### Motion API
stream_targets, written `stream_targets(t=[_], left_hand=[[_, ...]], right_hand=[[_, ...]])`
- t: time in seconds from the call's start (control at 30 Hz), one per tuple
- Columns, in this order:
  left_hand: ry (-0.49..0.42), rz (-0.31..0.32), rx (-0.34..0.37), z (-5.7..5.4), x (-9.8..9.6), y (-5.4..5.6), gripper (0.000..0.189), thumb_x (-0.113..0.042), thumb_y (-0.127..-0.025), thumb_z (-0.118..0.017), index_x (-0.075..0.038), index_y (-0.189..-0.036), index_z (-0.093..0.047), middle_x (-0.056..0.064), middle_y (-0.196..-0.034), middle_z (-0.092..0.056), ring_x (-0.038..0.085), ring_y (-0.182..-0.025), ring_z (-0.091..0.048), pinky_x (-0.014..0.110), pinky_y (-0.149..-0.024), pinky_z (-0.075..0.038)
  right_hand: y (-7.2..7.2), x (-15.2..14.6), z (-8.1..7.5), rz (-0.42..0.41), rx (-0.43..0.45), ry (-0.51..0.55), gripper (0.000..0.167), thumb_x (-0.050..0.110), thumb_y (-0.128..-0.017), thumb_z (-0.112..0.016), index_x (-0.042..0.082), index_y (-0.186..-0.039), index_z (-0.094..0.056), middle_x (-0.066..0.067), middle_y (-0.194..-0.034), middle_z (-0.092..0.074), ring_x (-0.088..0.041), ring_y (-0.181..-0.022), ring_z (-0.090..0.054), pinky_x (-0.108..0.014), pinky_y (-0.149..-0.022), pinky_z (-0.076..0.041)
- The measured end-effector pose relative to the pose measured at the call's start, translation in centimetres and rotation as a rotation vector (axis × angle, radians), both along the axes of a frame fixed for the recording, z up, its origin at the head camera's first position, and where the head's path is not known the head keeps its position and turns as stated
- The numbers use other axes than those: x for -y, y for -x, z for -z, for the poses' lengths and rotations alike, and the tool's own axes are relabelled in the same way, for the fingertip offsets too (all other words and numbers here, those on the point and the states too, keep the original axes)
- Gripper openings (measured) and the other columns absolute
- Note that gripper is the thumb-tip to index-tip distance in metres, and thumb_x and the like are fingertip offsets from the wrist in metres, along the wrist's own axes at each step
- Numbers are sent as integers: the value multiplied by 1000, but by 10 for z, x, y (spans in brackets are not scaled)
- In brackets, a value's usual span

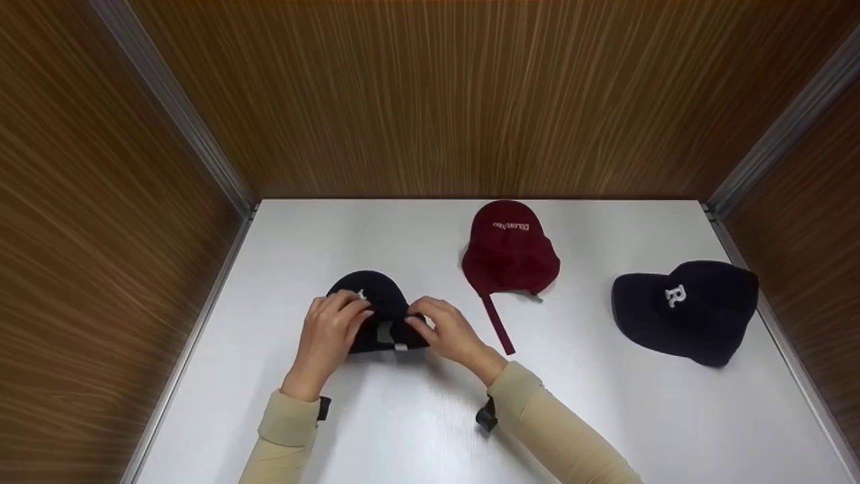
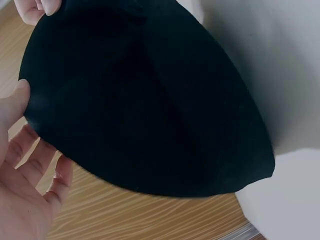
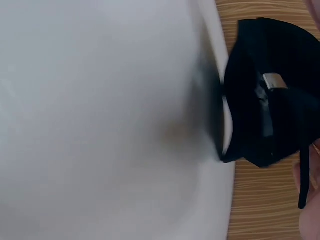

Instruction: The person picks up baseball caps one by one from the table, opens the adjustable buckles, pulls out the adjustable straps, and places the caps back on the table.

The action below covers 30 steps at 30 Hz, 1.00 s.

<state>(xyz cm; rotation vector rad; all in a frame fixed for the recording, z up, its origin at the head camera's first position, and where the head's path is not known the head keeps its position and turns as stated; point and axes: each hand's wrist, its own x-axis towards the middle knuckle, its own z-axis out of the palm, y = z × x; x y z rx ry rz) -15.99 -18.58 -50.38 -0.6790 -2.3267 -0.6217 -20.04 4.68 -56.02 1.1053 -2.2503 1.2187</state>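
Note:
Both hands hold a dark baseball cap just above the left part of the white table. My left hand pinches the cap's left edge, and in the left wrist view its thumb lies on one face with the fingers behind. On the other side my right hand grips the edge between thumb and fingers. The cap's open underside faces me, showing a pale label inside. In the right wrist view a narrow dark strap hangs beside the right hand, which is mostly cut off by the frame.
A maroon cap with white lettering lies at the back middle, its long strap stretched toward the front. At the right lies a navy cap with a white R. Wood-grain panels enclose the white table at back and sides.

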Motion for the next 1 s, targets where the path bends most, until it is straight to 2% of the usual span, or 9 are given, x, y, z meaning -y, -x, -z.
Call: stream_targets(t=[0.13, 0.3, 0.43, 0.57, 0.7, 0.83, 1.0], left_hand=[[-28, -8, -19, -8, -1, -5, 15, -11, -87, -75, -5, -101, -74, 7, -99, -65, 24, -89, -64, 40, -78, -47], [-86, -22, -75, -12, -3, -11, 23, -9, -85, -78, -4, -107, -73, 11, -103, -64, 28, -94, -61, 42, -80, -46], [-165, -14, -153, -10, -3, -15, 25, -3, -81, -80, -2, -105, -73, 14, -106, -64, 30, -97, -59, 42, -83, -43], [-175, -6, -219, -4, -3, -19, 20, -4, -80, -79, -1, -100, -74, 14, -105, -66, 32, -97, -60, 43, -86, -42], [-116, 15, -250, 2, -6, -22, 18, -9, -81, -79, -2, -97, -75, 12, -103, -68, 31, -94, -61, 44, -87, -43], [-36, 55, -246, 8, -9, -24, 21, -14, -82, -79, -3, -99, -75, 10, -104, -70, 29, -94, -62, 44, -88, -45], [57, 58, -246, 15, -13, -22, 21, -21, -91, -71, -4, -102, -75, 10, -105, -69, 29, -95, -63, 44, -88, -46]], right_hand=[[1, -2, -15, -11, 93, 55, 8, 15, -97, -64, 7, -96, -66, 0, -90, -67, -12, -81, -61, -31, -67, -51], [3, -5, -35, -16, 205, 156, 11, 12, -96, -64, 2, -95, -67, -2, -84, -68, -14, -74, -62, -32, -66, -52], [3, -8, -49, 39, 289, 209, 11, 9, -95, -66, -1, -94, -67, -4, -85, -68, -16, -71, -61, -29, -66, -50], [1, -13, -61, 105, 356, 234, 8, 4, -93, -66, -3, -95, -68, -9, -86, -68, -18, -67, -61, -27, -63, -48], [-8, -19, -86, 118, 401, 264, 6, 1, -93, -64, -5, -93, -66, -12, -84, -67, -14, -64, -58, -24, -61, -44], [-17, -23, -107, 89, 436, 308, 6, 0, -94, -63, -6, -91, -64, -11, -82, -64, -11, -65, -54, -24, -62, -44], [-18, -25, -112, 71, 483, 333, 7, 0, -94, -63, -7, -92, -64, -9, -83, -63, -12, -68, -54, -24, -64, -44]])
